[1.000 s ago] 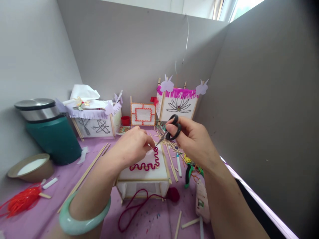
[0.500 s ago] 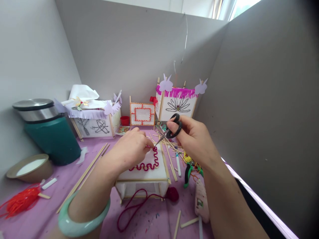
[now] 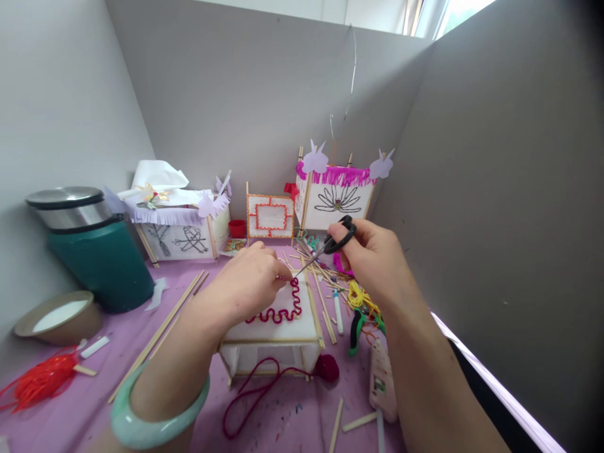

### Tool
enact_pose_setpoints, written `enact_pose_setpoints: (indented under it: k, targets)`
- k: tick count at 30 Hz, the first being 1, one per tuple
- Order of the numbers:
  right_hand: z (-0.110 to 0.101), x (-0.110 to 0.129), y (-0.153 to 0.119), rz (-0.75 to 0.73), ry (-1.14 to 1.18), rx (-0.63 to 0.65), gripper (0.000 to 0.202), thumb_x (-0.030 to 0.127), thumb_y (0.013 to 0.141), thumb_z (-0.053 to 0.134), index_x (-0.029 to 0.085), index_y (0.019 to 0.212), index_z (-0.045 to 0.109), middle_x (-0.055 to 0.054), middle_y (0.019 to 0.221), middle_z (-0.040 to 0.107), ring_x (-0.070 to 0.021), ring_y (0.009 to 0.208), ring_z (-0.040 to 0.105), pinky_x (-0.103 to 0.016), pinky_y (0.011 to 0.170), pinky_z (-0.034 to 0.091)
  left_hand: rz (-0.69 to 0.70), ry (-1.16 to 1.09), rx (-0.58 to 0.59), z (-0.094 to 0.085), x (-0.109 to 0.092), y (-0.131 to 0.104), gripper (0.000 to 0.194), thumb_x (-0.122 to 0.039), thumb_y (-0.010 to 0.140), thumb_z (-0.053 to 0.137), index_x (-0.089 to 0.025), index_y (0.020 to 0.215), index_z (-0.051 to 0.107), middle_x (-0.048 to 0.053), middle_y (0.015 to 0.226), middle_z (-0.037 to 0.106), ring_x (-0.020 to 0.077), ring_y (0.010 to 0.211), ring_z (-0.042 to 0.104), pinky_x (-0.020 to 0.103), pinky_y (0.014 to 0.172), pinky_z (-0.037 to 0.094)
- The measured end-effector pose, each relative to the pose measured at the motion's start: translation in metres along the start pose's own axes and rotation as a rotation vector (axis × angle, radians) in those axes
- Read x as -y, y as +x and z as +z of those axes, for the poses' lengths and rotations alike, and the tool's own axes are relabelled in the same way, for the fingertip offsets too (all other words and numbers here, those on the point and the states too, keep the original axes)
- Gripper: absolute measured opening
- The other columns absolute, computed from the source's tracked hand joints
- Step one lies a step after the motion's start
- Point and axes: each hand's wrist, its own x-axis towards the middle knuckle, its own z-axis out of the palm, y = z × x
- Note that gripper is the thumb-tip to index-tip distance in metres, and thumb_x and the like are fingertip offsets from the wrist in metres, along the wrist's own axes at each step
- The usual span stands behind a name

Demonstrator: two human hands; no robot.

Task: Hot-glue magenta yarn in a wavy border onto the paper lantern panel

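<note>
My right hand (image 3: 372,255) grips the black handles of a pair of scissors (image 3: 340,236), its fingers in the loops. The narrow blades point down and left, and their tip is at the fingertips of my left hand (image 3: 250,277). Those fingers are closed on crimson yarn (image 3: 296,296) at the top of a white-panelled box frame (image 3: 283,335) with wooden edges. The yarn lies there in a wavy line, partly hidden under my left hand. A small crimson ball of yarn (image 3: 327,368) rests at the frame's front right corner, with a loose loop of strand in front.
A pink glue gun (image 3: 381,380), green-handled pliers (image 3: 356,331), yellow string (image 3: 358,294) and several thin sticks lie at right. Decorated lanterns (image 3: 337,198) stand behind. A teal bottle (image 3: 101,264), a bowl (image 3: 56,318) and red string (image 3: 42,380) are at left.
My right hand has shifted slightly right and turned the scissors, so the handle loops show more edge-on. The tip stays at my left fingertips; my left hand has hardly moved.
</note>
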Motion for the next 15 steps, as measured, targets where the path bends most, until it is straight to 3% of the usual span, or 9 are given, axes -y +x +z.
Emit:
enact_pose_setpoints:
  k: [8, 15]
  targets:
    - [-0.0005, -0.0022, 0.0004, -0.017, -0.042, -0.073, 0.035, 0.046, 0.086, 0.056, 0.02, 0.064, 0.053, 0.004, 0.053, 0.045, -0.0106, 0.05, 0.039, -0.026, 0.048, 0.028, -0.003, -0.017, 0.006, -0.0005, -0.0015, -0.0007, 0.032, -0.021, 0.087, 0.048, -0.028, 0.099, 0.076, 0.007, 0.081, 0.067, 0.0242, 0.087, 0.051, 0.037, 0.077, 0.041]
    - [0.0002, -0.0022, 0.0005, -0.013, -0.018, -0.059, 0.035, 0.047, 0.086, 0.056, 0.02, 0.064, 0.052, 0.004, 0.055, 0.045, -0.0104, 0.051, 0.04, -0.026, 0.049, 0.029, 0.001, -0.015, -0.008, -0.0002, 0.0007, -0.0009, 0.031, -0.021, 0.087, 0.048, -0.027, 0.097, 0.077, 0.007, 0.081, 0.068, 0.0255, 0.087, 0.053, 0.038, 0.077, 0.042]
